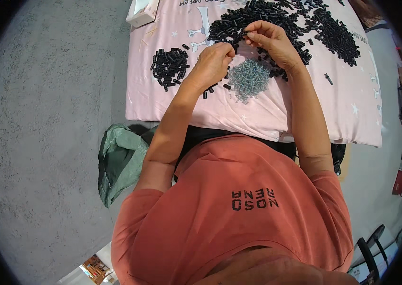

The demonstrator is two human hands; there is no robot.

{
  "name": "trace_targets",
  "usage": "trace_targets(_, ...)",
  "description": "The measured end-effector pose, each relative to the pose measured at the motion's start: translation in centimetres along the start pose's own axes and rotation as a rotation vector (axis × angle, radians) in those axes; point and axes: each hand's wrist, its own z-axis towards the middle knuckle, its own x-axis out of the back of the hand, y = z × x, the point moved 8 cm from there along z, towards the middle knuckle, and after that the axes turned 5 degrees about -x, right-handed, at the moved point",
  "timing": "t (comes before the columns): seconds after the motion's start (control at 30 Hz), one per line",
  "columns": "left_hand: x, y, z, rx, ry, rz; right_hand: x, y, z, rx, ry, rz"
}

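My right hand (274, 45) reaches over the front of a large heap of small black plastic pieces (258, 16). Its thumb and forefinger pinch a small black piece (245, 33). My left hand (214, 61) is closed, its fingers curled down beside the same heap; whatever they hold is hidden. Between my wrists lies a mound of tiny shiny silvery pieces (249, 78), too small to name for certain. Left of my left hand is a smaller pile of black cylindrical pieces (169, 65). A few loose black pieces lie near my left wrist.
A pink patterned cloth (315, 111) covers the work surface. Another black pile (336, 38) spreads at the far right, with a single longer black piece (328, 79) nearer me. A white box (142, 13) stands at the far left corner. A green bag (121, 159) hangs below the left edge.
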Motion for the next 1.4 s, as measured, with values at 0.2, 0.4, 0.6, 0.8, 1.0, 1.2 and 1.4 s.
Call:
trace_targets(0.2,-0.8,0.1,0.0,-0.001,0.024,0.052,0.1,0.1,0.0,0.009,-0.006,0.005)
trace_targets(0.4,0.2,-0.6,-0.1,0.100,0.129,-0.083,0.1,0.0,0.0,-0.010,0.004,-0.007)
trace_targets(0.6,-0.7,-3.2,-0.4,0.340,0.219,-0.654,-0.7,0.2,0.0,-0.048,-0.026,0.012)
trace_targets(0.8,1.1,-1.6,0.2,0.259,0.354,-0.651,-1.2,0.9,-0.1,-0.101,-0.030,-0.002)
trace_targets(1.0,1.5,-0.7,0.6,0.260,0.336,-0.569,-2.0,0.3,-0.4,-0.101,-0.059,-0.053)
trace_targets(1.2,1.4,-0.2,0.8,0.219,0.349,-0.475,-2.0,0.6,-0.2,-0.065,-0.082,-0.077)
trace_targets(1.4,1.7,0.3,0.7,0.137,0.366,-0.321,-2.3,0.7,-0.1,-0.075,-0.104,-0.050)
